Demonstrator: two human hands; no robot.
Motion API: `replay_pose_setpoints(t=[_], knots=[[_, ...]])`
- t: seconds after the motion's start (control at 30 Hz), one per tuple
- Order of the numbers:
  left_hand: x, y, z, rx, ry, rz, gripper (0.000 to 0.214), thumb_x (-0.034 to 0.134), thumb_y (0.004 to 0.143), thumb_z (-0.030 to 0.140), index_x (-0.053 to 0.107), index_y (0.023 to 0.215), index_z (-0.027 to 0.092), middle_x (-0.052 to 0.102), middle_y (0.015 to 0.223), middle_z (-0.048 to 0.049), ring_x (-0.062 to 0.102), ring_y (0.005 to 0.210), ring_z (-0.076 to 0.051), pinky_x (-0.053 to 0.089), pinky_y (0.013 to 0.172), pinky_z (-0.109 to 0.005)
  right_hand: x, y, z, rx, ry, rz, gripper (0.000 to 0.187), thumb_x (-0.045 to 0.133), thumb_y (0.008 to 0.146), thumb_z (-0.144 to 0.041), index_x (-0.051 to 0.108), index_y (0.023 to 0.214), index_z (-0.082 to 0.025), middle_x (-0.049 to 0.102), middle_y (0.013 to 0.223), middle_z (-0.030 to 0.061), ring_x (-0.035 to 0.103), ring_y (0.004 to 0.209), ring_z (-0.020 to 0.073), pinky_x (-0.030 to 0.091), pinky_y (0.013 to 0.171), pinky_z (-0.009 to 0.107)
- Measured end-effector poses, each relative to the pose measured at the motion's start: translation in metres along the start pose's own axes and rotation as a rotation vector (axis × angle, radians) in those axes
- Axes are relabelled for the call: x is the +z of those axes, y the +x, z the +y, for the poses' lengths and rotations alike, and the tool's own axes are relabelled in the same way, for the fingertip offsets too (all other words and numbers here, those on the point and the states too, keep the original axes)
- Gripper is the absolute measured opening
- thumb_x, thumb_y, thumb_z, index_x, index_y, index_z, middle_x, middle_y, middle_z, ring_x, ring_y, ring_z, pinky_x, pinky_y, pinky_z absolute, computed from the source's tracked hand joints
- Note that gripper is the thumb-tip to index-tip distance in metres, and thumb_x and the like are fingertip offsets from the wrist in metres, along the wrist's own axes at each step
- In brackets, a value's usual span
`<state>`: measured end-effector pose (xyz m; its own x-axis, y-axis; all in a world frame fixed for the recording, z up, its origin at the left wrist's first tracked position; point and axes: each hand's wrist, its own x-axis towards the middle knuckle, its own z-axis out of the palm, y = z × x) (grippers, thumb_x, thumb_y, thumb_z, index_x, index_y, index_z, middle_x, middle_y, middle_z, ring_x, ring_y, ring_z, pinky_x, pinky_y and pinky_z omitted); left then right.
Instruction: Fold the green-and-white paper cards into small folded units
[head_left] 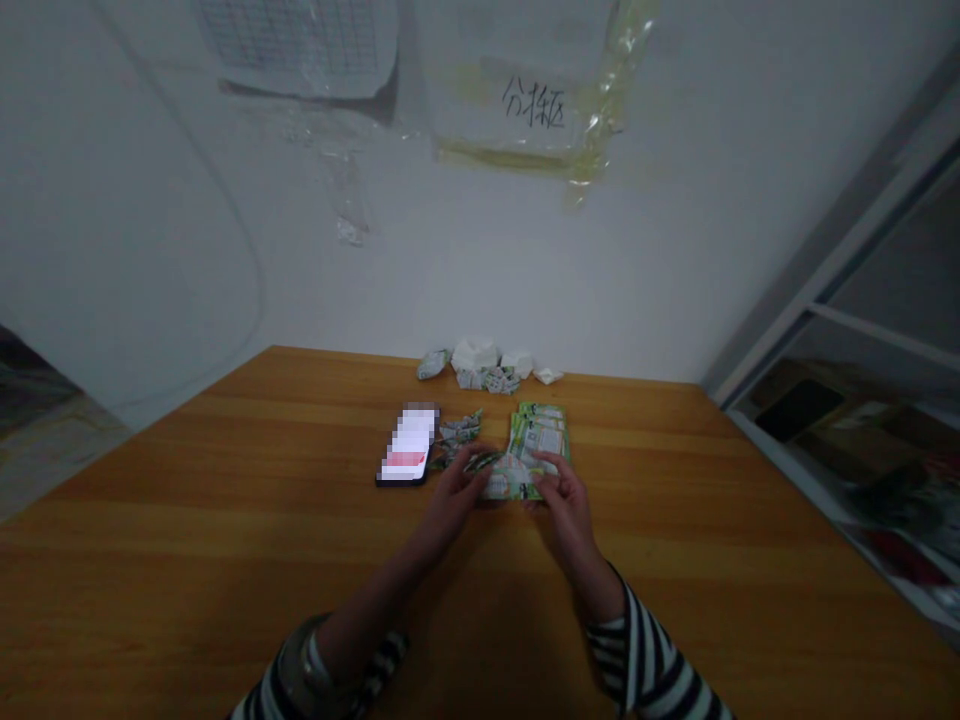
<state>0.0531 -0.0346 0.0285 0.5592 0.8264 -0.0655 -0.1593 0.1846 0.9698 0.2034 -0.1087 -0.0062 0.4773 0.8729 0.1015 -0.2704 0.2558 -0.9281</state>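
A green-and-white printed paper sheet (512,478) lies on the wooden table (225,520), held between both hands. My left hand (455,489) pinches its left edge with closed fingers. My right hand (563,495) grips its right side, thumb on top. Behind it lies a small stack of similar green printed sheets (541,428). Just left of the hands sit folded pieces of the same paper (457,436) and a phone (407,455) lying flat with its screen lit.
Several crumpled or folded paper pieces (484,365) lie at the table's far edge against the white wall. Taped plastic sheets with handwriting (525,100) hang on the wall. A metal shelving frame (847,330) stands at the right.
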Motion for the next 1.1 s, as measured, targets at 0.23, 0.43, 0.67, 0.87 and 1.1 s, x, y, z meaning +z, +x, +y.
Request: replay_pose_setpoints(t=[0.23,0.43,0.67,0.87,1.1], knots=[[-0.010,0.005,-0.002,0.041,0.114,-0.071,0.030,0.067,0.075,0.036,0.073,0.097,0.015,0.073,0.099,-0.0076,0.065,0.092,-0.023,0.051,0.082,-0.034,-0.009,0.008,-0.007,-0.047,-0.210,-0.161,0.023,0.071,0.076,-0.032,0.074,0.095,-0.020,0.074,0.083,0.0027,0.065,0.071,0.0160,0.053,0.068,0.027],[-0.011,0.008,-0.004,0.091,0.286,-0.051,0.044,0.078,0.064,0.032,0.072,0.104,0.015,0.075,0.103,-0.0085,0.068,0.091,-0.026,0.052,0.082,-0.034,-0.008,0.008,-0.008,-0.108,-0.298,-0.167,0.029,0.074,0.072,-0.033,0.074,0.098,-0.020,0.076,0.097,0.0068,0.070,0.087,0.0228,0.054,0.080,0.037],[-0.016,0.010,-0.015,0.235,0.560,-0.060,0.028,0.066,0.076,0.028,0.074,0.102,0.019,0.075,0.103,-0.0088,0.068,0.098,-0.029,0.050,0.089,-0.040,-0.012,0.004,-0.010,-0.283,-0.698,-0.087,0.013,0.067,0.078,-0.027,0.076,0.086,-0.022,0.077,0.084,0.0051,0.071,0.076,0.0232,0.055,0.071,0.034],[-0.009,-0.002,-0.009,0.454,0.909,-0.118,0.029,0.052,0.086,0.019,0.072,0.106,0.023,0.060,0.131,-0.0090,0.061,0.112,-0.027,0.045,0.094,-0.036,-0.012,-0.001,-0.014,-0.425,-0.890,-0.076,0.010,0.063,0.081,-0.023,0.073,0.081,-0.021,0.075,0.080,0.0052,0.067,0.074,0.0218,0.049,0.070,0.031],[0.002,-0.013,-0.007,0.378,0.943,-0.173,0.024,0.048,0.090,0.027,0.070,0.090,0.020,0.074,0.076,-0.0055,0.066,0.067,-0.019,0.042,0.061,-0.023,-0.001,0.002,-0.003,-0.082,-0.366,-0.053,0.020,0.070,0.072,-0.036,0.059,0.074,-0.019,0.055,0.049,-0.0067,0.047,0.040,0.0097,0.036,0.040,0.019]])
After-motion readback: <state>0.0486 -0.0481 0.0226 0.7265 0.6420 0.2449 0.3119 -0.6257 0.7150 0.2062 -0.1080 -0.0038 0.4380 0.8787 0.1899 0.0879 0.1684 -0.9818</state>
